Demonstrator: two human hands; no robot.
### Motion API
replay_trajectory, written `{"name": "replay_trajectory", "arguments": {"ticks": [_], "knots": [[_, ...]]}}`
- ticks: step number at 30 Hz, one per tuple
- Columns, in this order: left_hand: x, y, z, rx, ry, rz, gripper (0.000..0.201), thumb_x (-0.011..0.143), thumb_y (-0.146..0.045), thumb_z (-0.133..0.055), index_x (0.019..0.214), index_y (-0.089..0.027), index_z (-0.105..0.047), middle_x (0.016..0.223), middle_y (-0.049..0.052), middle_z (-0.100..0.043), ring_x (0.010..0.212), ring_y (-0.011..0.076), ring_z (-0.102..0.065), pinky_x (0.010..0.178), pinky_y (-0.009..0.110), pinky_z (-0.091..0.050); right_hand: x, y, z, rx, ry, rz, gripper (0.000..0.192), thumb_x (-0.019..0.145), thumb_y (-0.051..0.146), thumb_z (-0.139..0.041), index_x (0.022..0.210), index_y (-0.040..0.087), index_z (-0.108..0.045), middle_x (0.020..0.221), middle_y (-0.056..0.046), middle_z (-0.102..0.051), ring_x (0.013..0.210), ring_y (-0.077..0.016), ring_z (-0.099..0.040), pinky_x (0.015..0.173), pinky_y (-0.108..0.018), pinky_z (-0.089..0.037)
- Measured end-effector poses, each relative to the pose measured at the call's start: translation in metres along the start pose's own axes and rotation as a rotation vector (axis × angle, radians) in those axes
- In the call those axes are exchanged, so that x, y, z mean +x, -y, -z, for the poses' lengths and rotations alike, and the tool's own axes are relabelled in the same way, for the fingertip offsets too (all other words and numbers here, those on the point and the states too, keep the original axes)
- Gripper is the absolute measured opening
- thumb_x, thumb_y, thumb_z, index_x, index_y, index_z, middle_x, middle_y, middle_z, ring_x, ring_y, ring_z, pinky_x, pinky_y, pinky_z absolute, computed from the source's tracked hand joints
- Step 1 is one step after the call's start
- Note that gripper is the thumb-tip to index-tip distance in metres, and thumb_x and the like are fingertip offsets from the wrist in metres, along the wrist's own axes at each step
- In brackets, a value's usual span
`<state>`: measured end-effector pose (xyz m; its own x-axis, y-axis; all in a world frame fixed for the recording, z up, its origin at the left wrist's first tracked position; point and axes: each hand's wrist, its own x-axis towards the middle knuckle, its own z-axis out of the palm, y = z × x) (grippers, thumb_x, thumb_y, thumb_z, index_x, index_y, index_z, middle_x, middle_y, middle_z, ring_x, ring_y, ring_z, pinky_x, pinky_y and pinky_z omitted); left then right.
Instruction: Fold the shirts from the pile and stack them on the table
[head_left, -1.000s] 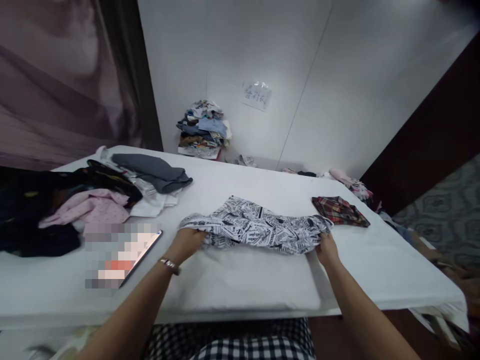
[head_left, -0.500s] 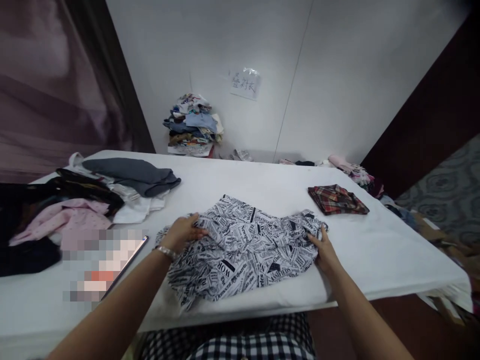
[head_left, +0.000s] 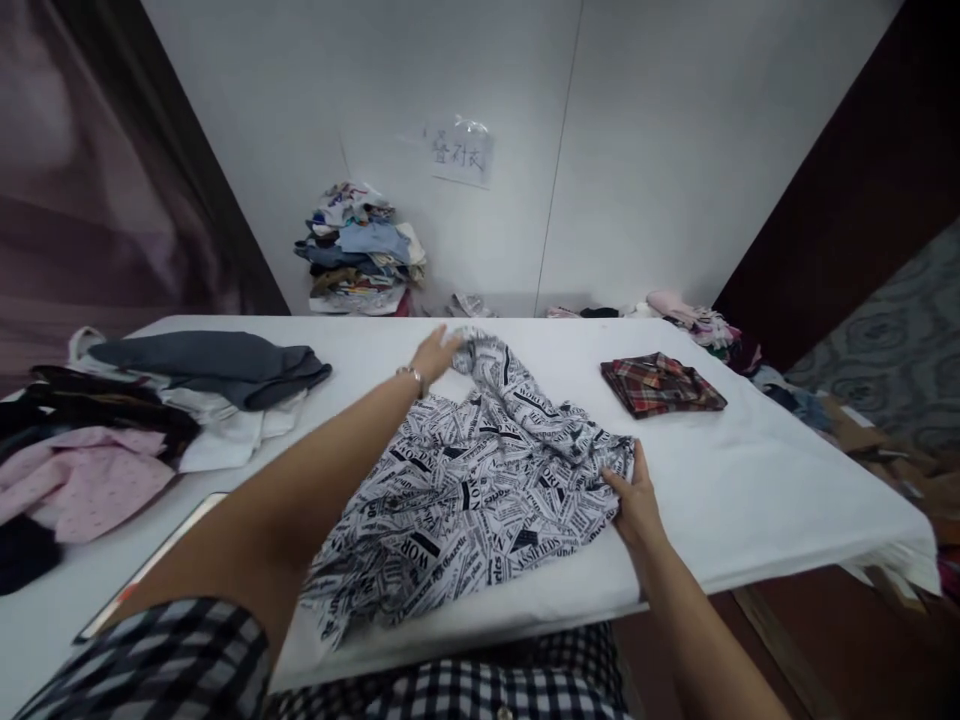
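Note:
A white garment with black newspaper print (head_left: 480,490) lies spread across the white table (head_left: 750,490) in front of me. My left hand (head_left: 437,352) reaches far across the table and grips the garment's far end, which bunches up under the fingers. On the right, my right hand (head_left: 636,500) pinches the garment's near right edge and holds it against the table.
A folded red plaid cloth (head_left: 660,384) lies at the table's right. A heap of grey, white, black and pink clothes (head_left: 150,400) fills the left side. Another clothes pile (head_left: 360,250) stands on the floor by the wall. A flat dark-edged item (head_left: 150,565) lies near left.
The garment went from a bunched strip to spread out toward me. My left hand moved from its near left edge to its far end; my right hand stayed at the right edge.

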<state>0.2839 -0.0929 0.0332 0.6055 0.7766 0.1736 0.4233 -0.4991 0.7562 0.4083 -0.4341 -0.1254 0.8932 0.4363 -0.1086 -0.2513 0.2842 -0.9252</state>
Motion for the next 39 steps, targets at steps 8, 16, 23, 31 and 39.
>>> {"name": "replay_trajectory", "arguments": {"ticks": [8, 16, 23, 31, 39], "knots": [[-0.123, 0.091, 0.004, 0.333, 0.271, -0.054, 0.043, 0.082, -0.048, -0.048, 0.108, -0.022, -0.07, 0.118, 0.005, -0.07, 0.109, 0.0234, -0.063, 0.096, 0.033, -0.047, 0.004, -0.006, 0.0, -0.014, -0.002, 0.004, 0.11, 0.062, 0.031, -0.079, 0.151, 0.039, -0.014, 0.143, -0.004, -0.049, 0.111, -0.0226, -0.061, 0.091, -0.041, -0.052], [-0.118, 0.148, 0.051, 0.621, 0.189, 0.191, 0.052, 0.083, -0.045, -0.042, 0.115, -0.012, -0.066, 0.122, 0.017, -0.066, 0.112, 0.0293, -0.061, 0.096, 0.037, -0.045, 0.012, 0.02, 0.042, -0.998, -0.179, 0.329, 0.075, 0.073, 0.053, -0.06, 0.141, 0.025, -0.046, 0.1, -0.011, -0.07, 0.082, -0.0297, -0.065, 0.076, -0.044, -0.052], [-0.075, 0.137, 0.006, 0.594, 0.266, 0.074, 0.057, 0.079, -0.05, -0.053, 0.126, -0.02, -0.059, 0.14, 0.008, -0.054, 0.129, 0.0226, -0.048, 0.107, 0.03, -0.036, 0.069, 0.045, -0.029, -1.122, 0.208, 0.516, 0.058, 0.079, 0.06, -0.053, 0.122, 0.022, -0.062, 0.119, -0.012, -0.066, 0.108, -0.0294, -0.061, 0.087, -0.041, -0.049], [-0.034, 0.136, -0.035, 0.605, 0.266, 0.041, 0.051, 0.078, -0.04, -0.059, 0.127, -0.026, -0.058, 0.142, 0.011, -0.05, 0.131, 0.0291, -0.044, 0.104, 0.042, -0.038, 0.156, 0.002, -0.118, -1.307, 0.318, 0.2, 0.048, 0.051, 0.037, -0.081, 0.096, 0.022, -0.073, 0.089, -0.01, -0.074, 0.092, -0.0309, -0.066, 0.083, -0.038, -0.047], [0.029, 0.143, -0.007, 0.564, 0.09, 0.267, 0.036, 0.086, -0.029, -0.047, 0.109, -0.009, -0.066, 0.118, 0.024, -0.064, 0.114, 0.0317, -0.058, 0.093, 0.04, -0.045, 0.239, 0.029, -0.096, -1.082, -0.061, 0.384, 0.042, 0.078, 0.04, -0.047, 0.097, 0.01, -0.07, 0.096, -0.014, -0.072, 0.098, -0.0276, -0.061, 0.089, -0.04, -0.044]]}}
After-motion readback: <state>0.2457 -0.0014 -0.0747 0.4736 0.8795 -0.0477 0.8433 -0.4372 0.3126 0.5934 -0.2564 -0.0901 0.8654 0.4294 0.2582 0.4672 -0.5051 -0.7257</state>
